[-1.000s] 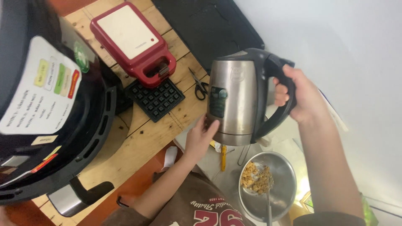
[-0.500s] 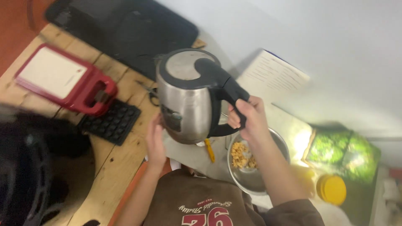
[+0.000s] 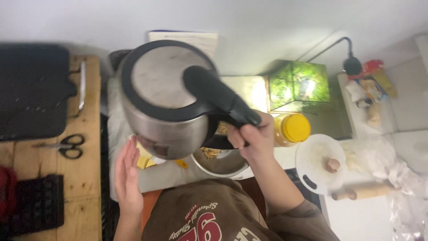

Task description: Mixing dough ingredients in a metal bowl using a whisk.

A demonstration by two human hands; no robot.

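A steel electric kettle (image 3: 167,100) with a black lid rim and black handle is held up close under the camera. My right hand (image 3: 252,138) grips its handle. My left hand (image 3: 128,176) is flat and open beside the kettle's lower left side, fingers together, not clearly touching it. Below the kettle sits a metal bowl (image 3: 220,163) with some food in it, mostly hidden by the kettle.
Scissors (image 3: 67,146) lie on the wooden table (image 3: 84,178) at left, near a black tray (image 3: 31,89). At right stand a yellow-lidded jar (image 3: 294,128), a lit green glass box (image 3: 298,85), a white round board (image 3: 318,163) and a rolling pin (image 3: 363,193).
The view has swung right and the kettle has come up closer under the camera, over the bowl. The red appliance has left the view. My left hand has dropped away from the kettle's side.
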